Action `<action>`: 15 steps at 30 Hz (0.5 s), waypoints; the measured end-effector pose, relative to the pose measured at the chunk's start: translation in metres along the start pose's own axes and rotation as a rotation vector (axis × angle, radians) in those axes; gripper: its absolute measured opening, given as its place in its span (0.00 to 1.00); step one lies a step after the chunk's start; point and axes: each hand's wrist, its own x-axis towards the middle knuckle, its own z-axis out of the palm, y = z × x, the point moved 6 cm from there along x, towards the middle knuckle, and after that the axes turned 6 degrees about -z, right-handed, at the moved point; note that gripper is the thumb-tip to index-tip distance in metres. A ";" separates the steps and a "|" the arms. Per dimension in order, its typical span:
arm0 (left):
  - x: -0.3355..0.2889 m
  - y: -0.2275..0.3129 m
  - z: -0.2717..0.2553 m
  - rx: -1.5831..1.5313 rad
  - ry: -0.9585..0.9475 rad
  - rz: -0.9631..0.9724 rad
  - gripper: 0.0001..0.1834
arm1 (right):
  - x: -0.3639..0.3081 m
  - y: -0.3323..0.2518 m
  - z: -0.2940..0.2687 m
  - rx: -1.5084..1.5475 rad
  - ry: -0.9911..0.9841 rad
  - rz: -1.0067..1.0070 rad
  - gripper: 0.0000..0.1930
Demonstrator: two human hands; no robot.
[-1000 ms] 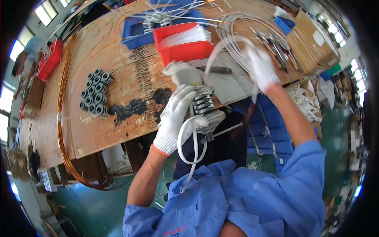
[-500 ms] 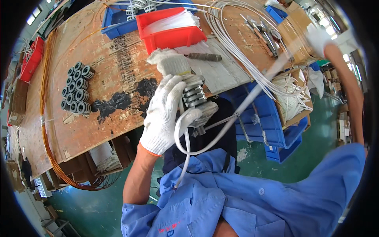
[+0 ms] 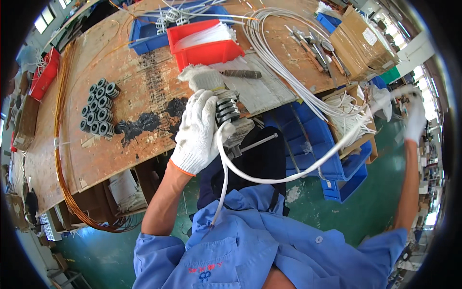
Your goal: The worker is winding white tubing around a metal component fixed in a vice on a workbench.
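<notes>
At the table's front edge, my gloved left hand (image 3: 196, 132) is closed against a dark ribbed ring core (image 3: 227, 110). The core sits in a clamp (image 3: 236, 139) with a cloth-wrapped top. A white cable (image 3: 274, 181) runs under my left thumb, and its short tail hangs down over my shirt front. From the thumb the long part sags in a wide curve and rises to the far right. There my gloved right hand (image 3: 415, 118), arm stretched out, grips the cable, slightly blurred. The clamp's handle bar (image 3: 260, 142) sticks out to the right.
Several ring cores (image 3: 100, 108) stand grouped on the table's left. A red bin (image 3: 207, 57) of white strips, a blue tray (image 3: 144, 45), coiled white cable (image 3: 284, 62) and hand tools (image 3: 315, 50) lie further back. Blue bins (image 3: 313, 144) and a carton (image 3: 356, 120) stand right, below table height.
My right hand has swung downward and outward at the far right, drawing the white cable from a steep straight line into a long, low curve. The loop by my left thumb has widened.
</notes>
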 end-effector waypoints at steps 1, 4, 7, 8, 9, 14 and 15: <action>0.001 0.000 0.000 0.000 0.003 0.010 0.39 | 0.001 -0.044 0.041 0.427 -0.029 0.193 0.19; -0.003 -0.008 -0.003 -0.077 0.053 0.021 0.37 | -0.010 -0.259 0.157 1.049 -0.110 0.534 0.14; -0.004 -0.009 0.000 -0.171 0.123 0.060 0.35 | 0.002 -0.388 0.237 1.243 -0.433 0.417 0.14; -0.001 -0.005 0.004 -0.163 0.115 0.042 0.33 | 0.012 -0.418 0.260 1.151 -0.428 0.321 0.19; 0.000 -0.003 0.006 -0.175 0.125 0.042 0.33 | 0.021 -0.451 0.288 1.067 -0.424 0.227 0.25; -0.006 -0.008 -0.001 -0.134 0.135 0.025 0.34 | 0.060 -0.599 0.214 0.256 0.025 -1.101 0.20; 0.000 0.005 0.010 -0.186 0.107 0.052 0.34 | 0.074 -0.583 0.189 -0.096 0.229 -1.326 0.18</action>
